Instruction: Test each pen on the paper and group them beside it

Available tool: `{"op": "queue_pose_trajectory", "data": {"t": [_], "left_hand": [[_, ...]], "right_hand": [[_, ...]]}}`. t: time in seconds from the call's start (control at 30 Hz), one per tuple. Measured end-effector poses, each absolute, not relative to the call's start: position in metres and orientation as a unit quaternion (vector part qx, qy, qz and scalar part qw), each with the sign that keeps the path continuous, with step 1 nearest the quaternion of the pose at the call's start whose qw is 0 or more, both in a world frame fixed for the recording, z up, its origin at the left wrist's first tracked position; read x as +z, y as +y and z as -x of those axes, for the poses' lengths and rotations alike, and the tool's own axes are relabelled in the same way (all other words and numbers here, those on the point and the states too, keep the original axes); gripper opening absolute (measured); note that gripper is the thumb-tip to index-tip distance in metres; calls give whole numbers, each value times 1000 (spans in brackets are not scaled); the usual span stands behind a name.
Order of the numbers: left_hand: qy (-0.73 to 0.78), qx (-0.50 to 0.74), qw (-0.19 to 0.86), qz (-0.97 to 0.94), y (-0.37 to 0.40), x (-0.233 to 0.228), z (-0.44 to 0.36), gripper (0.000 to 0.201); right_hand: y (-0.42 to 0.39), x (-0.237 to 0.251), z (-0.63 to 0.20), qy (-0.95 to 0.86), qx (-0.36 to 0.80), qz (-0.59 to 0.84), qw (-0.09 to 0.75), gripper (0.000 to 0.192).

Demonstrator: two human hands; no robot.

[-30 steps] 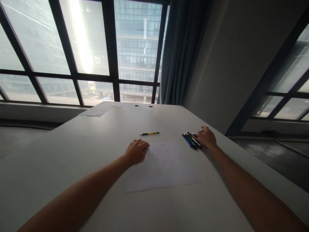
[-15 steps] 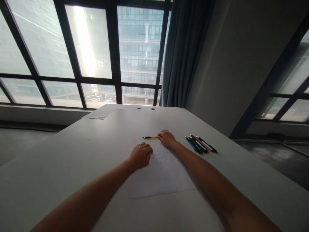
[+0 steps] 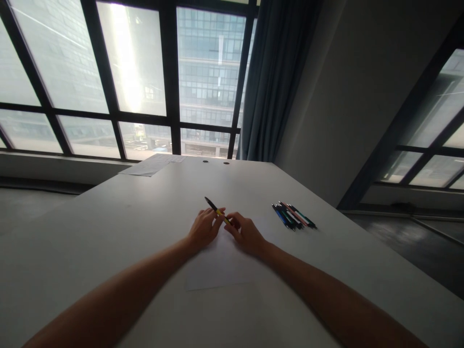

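Note:
A black and yellow pen (image 3: 219, 211) is held between both hands, tilted with its dark end up and to the left. My left hand (image 3: 203, 228) pinches it around the yellow part. My right hand (image 3: 245, 233) grips the lower right end between thumb and fingers. Beneath the hands lies a white sheet of paper (image 3: 217, 268), its upper part mostly covered by them.
To the right, several pens (image 3: 294, 215) lie side by side on the white table (image 3: 152, 299). More paper sheets (image 3: 145, 167) rest at the far left corner. Windows and a blue curtain (image 3: 263, 96) stand beyond the far edge.
My right hand has lifted the pen off the table and brought it nearer, turning it from level to slanted. My left hand has risen from the paper and taken hold of it.

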State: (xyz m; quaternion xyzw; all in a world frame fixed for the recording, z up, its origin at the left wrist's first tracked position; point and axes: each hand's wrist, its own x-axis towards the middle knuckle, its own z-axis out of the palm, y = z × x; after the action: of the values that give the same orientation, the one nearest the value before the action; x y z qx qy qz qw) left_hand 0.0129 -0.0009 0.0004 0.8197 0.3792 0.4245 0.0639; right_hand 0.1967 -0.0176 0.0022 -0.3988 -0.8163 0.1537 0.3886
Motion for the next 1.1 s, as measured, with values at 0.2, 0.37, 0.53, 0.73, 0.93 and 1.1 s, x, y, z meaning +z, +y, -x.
{"op": "queue_pose_trajectory", "data": {"t": [0.2,0.37,0.53,0.73,0.93,1.1], "left_hand": [[347,461,88,-812,1,-2,-6,31],[376,356,-36,-855,5,-1,0,31],[420,296,-89,-854,1,3,1,35],[428,291,-100,-850,0,3,2,39],[428,270,-105,-856,3,1,3,39],[429,248,-101,-862,3,-1,2,38]], "right_hand": [[-15,1,-202,-791,95,409,445,33],[-8,2,-221,-776,101,398,479,48],[-10,2,-220,-807,73,386,440,49],[-9,1,-220,-820,49,411,395,44],[-5,0,-221,-820,59,425,378,35],[-4,2,-221,-816,65,420,392,34]]}}
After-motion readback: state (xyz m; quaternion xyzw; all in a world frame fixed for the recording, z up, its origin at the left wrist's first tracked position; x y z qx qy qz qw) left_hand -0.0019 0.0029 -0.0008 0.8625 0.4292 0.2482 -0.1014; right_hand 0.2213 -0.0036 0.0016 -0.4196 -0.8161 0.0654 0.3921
